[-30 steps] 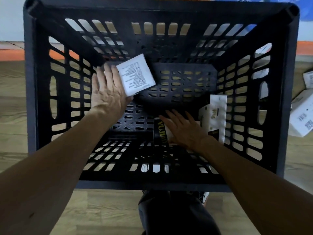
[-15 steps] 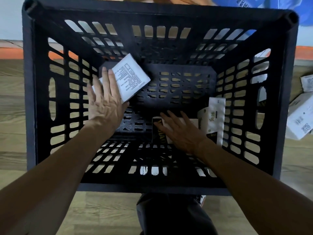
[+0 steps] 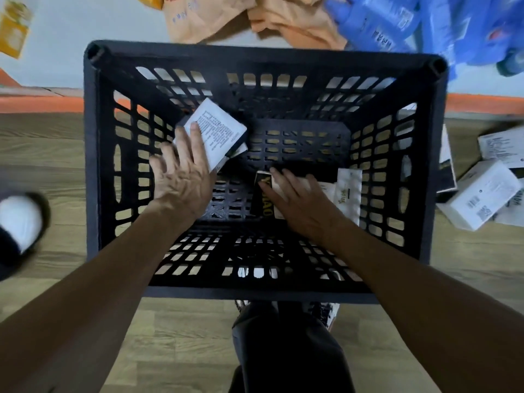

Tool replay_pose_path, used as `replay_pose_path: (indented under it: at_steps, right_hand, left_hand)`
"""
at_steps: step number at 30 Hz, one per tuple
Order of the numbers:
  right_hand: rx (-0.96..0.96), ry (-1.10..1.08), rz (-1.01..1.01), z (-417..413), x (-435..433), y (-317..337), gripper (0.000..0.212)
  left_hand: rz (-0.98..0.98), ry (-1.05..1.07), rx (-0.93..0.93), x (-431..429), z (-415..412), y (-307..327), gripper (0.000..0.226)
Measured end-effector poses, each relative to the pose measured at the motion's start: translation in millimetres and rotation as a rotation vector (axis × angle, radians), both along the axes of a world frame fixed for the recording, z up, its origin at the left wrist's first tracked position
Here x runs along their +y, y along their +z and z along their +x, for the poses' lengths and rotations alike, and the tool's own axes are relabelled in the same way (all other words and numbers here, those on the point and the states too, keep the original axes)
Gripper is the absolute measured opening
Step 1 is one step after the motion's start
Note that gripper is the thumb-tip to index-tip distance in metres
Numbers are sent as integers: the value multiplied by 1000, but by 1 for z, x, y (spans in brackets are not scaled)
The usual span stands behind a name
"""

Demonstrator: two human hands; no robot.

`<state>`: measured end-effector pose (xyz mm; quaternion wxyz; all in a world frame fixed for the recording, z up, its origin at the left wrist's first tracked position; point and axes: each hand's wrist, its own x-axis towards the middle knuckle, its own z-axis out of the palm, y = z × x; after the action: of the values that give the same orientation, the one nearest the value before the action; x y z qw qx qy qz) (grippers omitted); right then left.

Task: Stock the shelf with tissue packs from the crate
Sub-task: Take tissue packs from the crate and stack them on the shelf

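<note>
Both hands (image 3: 184,182) (image 3: 297,202) grasp tissue packs (image 3: 218,131) inside the black crate (image 3: 93,165).

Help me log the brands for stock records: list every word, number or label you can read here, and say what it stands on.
"MAO": yellow letters on the black end of the tissue pack under the right hand; earlier letters are covered.
Printed block on the white pack held by the left hand: too small to read.
Mark on the upright pack by the crate wall: blurred.
Barcodes on the floor packs: unreadable.
Print on the blue bags: blurred.
</note>
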<state>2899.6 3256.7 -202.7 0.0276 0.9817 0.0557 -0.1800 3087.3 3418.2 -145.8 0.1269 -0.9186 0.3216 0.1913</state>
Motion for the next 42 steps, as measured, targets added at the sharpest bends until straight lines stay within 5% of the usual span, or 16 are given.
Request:
replay_pose_path:
  at_steps: [11, 14, 20, 27, 42]
  right_hand:
    - [-185, -120, -86, 8, -53, 223, 58]
    - [-233, -144, -122, 5, -74, 312, 58]
    - [-240, -357, -152, -9, -118, 520, 101]
    - [-275, -464, -314, -66, -156, 736, 89]
    - [-404, -626, -515, -241, -278, 958, 97]
  left_hand:
    - [18, -240, -144, -33, -6, 221, 80]
    - [-51, -278, -180, -51, -5, 309, 79]
    - [-132, -325, -282, -98, -8, 506, 79]
    - [-258, -400, -283, -143, -56, 700, 83]
    - [-461, -584, -435, -284, -200, 891, 84]
